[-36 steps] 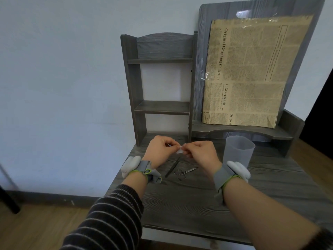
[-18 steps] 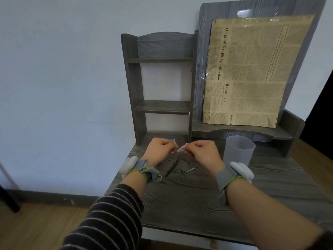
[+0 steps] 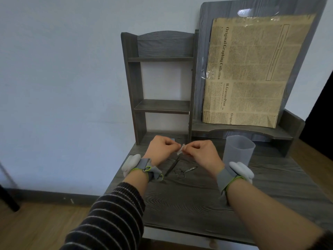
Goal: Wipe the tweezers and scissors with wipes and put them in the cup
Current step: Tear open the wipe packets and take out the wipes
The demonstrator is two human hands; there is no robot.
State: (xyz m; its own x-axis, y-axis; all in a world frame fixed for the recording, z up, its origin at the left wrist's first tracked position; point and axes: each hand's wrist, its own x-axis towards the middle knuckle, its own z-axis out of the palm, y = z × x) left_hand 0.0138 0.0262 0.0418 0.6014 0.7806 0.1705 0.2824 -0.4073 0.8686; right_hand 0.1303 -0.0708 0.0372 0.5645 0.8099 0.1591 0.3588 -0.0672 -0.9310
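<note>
We hold both hands up over the back half of the table (image 3: 207,201), wrists raised and knuckles toward us, forearms reaching in from the near edge. Our left hand (image 3: 161,150) and right hand (image 3: 202,153) nearly meet at the fingertips, each curled into a pinch. Between them is a small white wipe (image 3: 181,150); our right fingers grasp it, and our left fingers are closed at its other end, though we cannot tell whether they truly grip it. Below the hands, the tweezers (image 3: 172,166) lie flat on the table, slanting toward the back edge. The scissors (image 3: 183,171) lie just beside them on the right, loops toward us, apart from our fingers. The cup (image 3: 238,150) stands upright near the right hand, toward the back right corner.
</note>
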